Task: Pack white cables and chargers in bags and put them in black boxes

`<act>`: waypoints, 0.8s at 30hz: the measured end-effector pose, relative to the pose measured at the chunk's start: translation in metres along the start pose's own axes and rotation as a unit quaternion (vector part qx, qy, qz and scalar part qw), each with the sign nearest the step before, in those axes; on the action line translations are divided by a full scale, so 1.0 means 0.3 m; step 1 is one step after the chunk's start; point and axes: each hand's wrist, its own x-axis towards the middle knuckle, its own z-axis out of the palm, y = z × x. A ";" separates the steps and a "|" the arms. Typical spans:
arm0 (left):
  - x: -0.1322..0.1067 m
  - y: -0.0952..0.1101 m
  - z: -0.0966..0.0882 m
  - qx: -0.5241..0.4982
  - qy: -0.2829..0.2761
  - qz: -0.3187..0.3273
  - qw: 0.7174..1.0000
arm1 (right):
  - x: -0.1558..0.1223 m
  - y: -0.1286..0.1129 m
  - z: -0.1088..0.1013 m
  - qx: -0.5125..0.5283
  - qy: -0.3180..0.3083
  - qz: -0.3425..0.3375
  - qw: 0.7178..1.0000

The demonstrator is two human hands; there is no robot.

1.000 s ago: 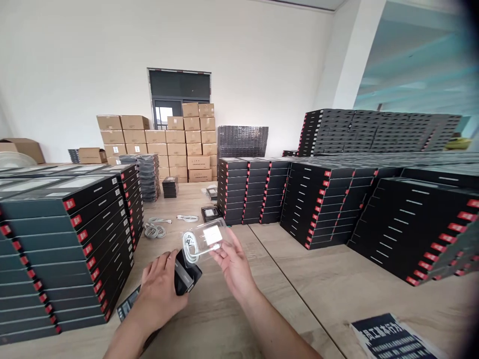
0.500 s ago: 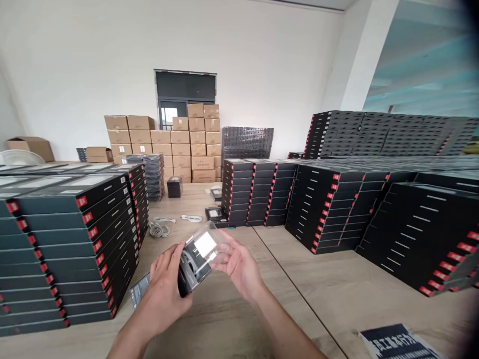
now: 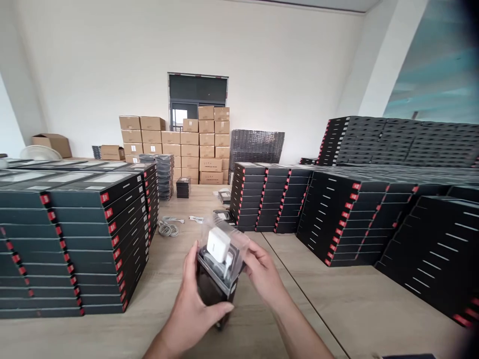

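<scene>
My left hand (image 3: pixel 191 310) grips a black box (image 3: pixel 212 288) from its left side and underneath, thumb across the near face. On top of the box sit a white plug charger (image 3: pixel 218 244) and a coiled cable with a white connector (image 3: pixel 227 264). A clear plastic cover (image 3: pixel 240 240) surrounds the charger and stands tilted over the box. Against the cover's right edge, my right hand (image 3: pixel 264 273) has its fingers pinched on the plastic. Its fingertips are partly hidden behind it.
Stacked dark boxes with red labels rise at left (image 3: pixel 78 249) and right (image 3: pixel 333 219). Coiled white cables (image 3: pixel 169 228) lie on the wooden table (image 3: pixel 164 284) beyond my hands. Cardboard cartons (image 3: pixel 187 144) are piled by the wall. A seam runs along the table.
The box has turned more upright and come lower and nearer. My right hand now pinches the cover's right edge. The view has swung slightly left.
</scene>
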 end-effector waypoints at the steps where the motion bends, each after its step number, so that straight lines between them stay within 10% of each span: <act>1: -0.003 -0.005 0.008 -0.030 -0.009 -0.001 1.000 | 0.003 -0.004 0.000 -0.046 0.021 -0.031 0.998; 9: 0.011 -0.013 -0.021 -0.092 0.025 -0.008 0.995 | -0.014 -0.020 0.007 -0.131 -0.016 -0.097 0.986; 17: 0.069 0.118 -0.092 0.105 0.085 0.176 0.975 | -0.041 -0.031 0.043 -0.201 -0.013 -0.130 0.971; 24: 0.078 0.070 -0.092 0.106 -0.046 0.126 0.985 | -0.017 0.006 0.029 -0.178 0.033 -0.115 0.977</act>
